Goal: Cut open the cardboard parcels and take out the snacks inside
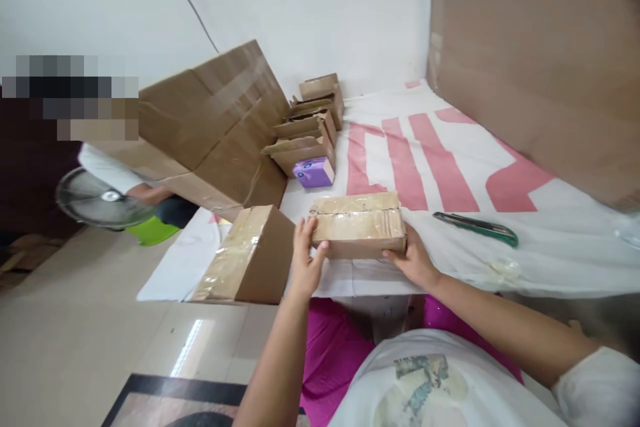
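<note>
Between my two hands is a small brown cardboard box [359, 223], its top seam covered with clear tape. My left hand [307, 257] grips its left end, thumb on the near side and fingers over the top edge. Around the right end my right hand [414, 259] is closed, with the thumb at the lower near corner. A green utility knife [477, 228] lies on the cloth to the right of my right hand. Left of my left hand stands a larger taped cardboard box [250, 257] at the table edge.
A purple box [314, 173] stands before a row of open cardboard boxes [313, 123]. Large cartons rise at the left [215, 127] and right [535, 73]. White cloth with red print [370, 273] covers the table. Another person sits at left near a fan [95, 197].
</note>
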`<state>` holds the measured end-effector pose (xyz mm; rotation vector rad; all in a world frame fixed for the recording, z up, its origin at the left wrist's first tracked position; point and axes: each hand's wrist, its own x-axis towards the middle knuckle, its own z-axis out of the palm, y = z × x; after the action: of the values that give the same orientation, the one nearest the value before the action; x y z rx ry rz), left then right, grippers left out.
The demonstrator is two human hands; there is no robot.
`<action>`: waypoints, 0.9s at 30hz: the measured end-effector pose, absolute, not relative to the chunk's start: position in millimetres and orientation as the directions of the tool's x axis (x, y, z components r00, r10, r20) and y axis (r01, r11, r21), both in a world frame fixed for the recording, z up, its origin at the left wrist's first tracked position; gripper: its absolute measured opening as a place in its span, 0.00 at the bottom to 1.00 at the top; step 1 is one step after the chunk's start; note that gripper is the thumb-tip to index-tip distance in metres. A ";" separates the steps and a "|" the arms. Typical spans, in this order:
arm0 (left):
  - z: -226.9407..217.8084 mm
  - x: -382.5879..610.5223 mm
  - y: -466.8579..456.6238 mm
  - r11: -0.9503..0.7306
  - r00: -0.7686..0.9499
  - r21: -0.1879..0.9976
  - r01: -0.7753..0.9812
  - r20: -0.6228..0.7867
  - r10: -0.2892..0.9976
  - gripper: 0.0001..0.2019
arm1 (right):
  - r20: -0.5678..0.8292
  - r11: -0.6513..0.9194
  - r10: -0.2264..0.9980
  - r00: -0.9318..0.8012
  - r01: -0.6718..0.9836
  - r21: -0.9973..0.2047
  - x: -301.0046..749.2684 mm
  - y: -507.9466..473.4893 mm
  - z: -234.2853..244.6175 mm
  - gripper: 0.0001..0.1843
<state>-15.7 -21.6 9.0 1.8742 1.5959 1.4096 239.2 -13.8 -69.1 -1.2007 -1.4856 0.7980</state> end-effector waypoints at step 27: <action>-30.1 32.5 -25.2 -0.530 0.100 0.574 0.625 0.614 0.783 0.28 | 0.608 0.472 0.714 -0.347 0.880 -0.053 341.2 20.4 84.4 0.23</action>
<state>32.5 -25.2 -30.1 2.1989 1.4247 1.4059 341.2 20.4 84.4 -1.3169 -2.1572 -0.3833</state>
